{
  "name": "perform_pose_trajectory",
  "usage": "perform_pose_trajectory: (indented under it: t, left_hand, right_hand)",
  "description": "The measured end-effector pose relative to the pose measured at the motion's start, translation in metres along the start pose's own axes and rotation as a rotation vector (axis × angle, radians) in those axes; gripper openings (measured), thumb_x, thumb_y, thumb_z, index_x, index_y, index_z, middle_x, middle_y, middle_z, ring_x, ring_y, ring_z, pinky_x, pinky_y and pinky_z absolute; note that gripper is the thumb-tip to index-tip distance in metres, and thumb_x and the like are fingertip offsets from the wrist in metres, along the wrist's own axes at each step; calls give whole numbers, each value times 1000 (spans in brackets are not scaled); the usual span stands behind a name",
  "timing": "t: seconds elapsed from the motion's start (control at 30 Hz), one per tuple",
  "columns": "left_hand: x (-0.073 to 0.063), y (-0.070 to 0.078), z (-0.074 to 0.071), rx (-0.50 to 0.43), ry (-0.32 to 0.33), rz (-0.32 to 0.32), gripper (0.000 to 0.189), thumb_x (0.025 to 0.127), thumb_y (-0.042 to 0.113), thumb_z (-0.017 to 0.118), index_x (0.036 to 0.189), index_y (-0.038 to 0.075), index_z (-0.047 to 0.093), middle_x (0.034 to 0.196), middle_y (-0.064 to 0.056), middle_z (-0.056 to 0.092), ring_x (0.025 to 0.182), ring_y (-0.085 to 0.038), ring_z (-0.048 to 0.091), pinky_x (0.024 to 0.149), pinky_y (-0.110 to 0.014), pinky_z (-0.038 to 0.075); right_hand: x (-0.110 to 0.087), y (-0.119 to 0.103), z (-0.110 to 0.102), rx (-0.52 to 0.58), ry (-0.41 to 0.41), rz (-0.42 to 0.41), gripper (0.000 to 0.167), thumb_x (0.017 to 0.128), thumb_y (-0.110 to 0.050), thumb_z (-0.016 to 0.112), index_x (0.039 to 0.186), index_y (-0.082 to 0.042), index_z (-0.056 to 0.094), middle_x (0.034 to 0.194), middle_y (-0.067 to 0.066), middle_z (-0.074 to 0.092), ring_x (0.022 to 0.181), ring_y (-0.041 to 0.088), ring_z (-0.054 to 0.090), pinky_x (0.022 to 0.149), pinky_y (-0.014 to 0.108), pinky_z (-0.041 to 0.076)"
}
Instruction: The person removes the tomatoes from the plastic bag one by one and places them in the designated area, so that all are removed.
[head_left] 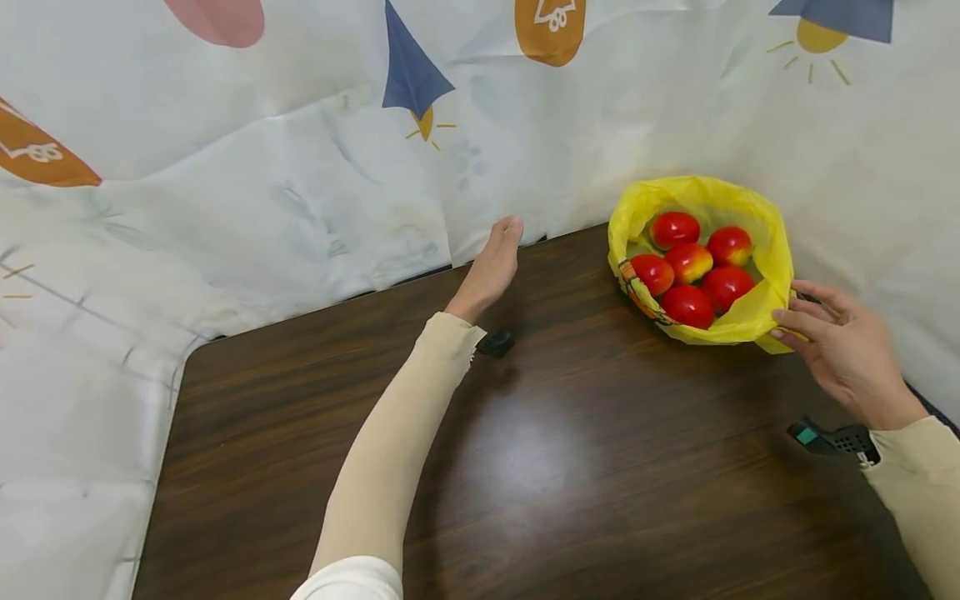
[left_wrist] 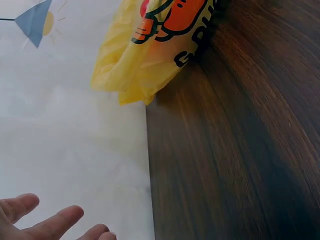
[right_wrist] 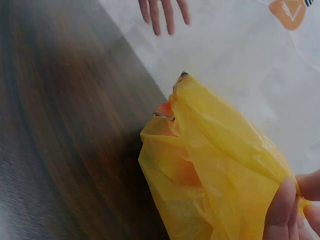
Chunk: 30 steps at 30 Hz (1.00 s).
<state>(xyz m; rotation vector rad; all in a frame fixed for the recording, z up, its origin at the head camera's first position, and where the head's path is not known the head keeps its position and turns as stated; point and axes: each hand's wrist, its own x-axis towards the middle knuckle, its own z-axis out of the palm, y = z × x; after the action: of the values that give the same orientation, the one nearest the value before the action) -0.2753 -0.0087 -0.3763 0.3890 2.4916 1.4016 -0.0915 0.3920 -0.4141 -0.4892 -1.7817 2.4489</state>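
A yellow plastic bag with its mouth spread wide stands at the back right of the table. Inside it lie several red fruits, some with a yellowish patch. My right hand pinches the bag's rim on its right side between thumb and fingers. In the right wrist view the fingertips grip the gathered yellow plastic. My left hand is held out near the table's back edge, left of the bag and apart from it, its fingers extended. Printed orange and black figures show on the bag in the left wrist view.
The dark wood-grain table spreads under both arms. A white patterned cloth hangs behind it and along its left side. Black wrist straps sit at both wrists.
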Motion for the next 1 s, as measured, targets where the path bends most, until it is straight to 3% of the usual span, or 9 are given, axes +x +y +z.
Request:
perform_pose_trajectory:
  t: [0.2,0.47,0.57,0.63,0.7,0.87,1.0]
  left_hand:
    - [10,8,15,-5,-23,-16,79,102,75,14,164,27,21,171,0,30,160,-25,29,130,-46,28]
    - [24,18,31,-48,-58,16,73,103,72,19,162,29,27,169,4,34,159,-18,30,130,-40,28]
    - [28,21,37,-96,-77,39,72,105,69,20,158,23,33,141,-8,54,137,-24,51,120,-42,40]
    - [31,22,41,-133,-86,43,71,105,67,20,154,18,36,122,-8,54,121,-26,53,110,-43,47]
    - [33,23,45,-178,-100,30,72,106,67,21,153,15,37,116,-7,52,115,-28,54,101,-42,52]
    - [38,26,53,-265,-132,-52,73,107,65,24,162,17,28,155,-7,49,145,-30,50,105,-38,56]
    - [41,26,61,-330,-163,-87,69,108,60,30,162,17,29,157,-11,48,143,-32,53,104,-39,58]
  right_hand:
    - [-12,2,0,104,-76,50,46,98,5,61,135,-21,58,112,-6,75,90,13,76,74,25,64]
    - [-22,8,-7,30,-100,50,50,99,3,61,141,-22,52,119,-10,72,96,9,76,76,25,64]
    - [-26,11,-11,16,-115,29,51,99,5,59,144,-19,50,123,-10,71,97,9,75,76,26,65]
    - [-29,13,-13,-26,-112,8,51,99,4,61,144,-19,50,125,-11,68,98,7,74,76,25,64]
    - [-31,16,-14,-77,-102,-12,52,99,3,62,144,-18,49,128,-12,64,98,5,73,75,23,64]
    - [-38,21,-20,-177,-111,-57,53,100,2,61,147,-16,47,133,-13,57,102,-1,69,75,19,62]
    - [-43,23,-27,-213,-133,-60,54,100,3,59,149,-16,46,135,-14,56,103,0,69,76,18,62]
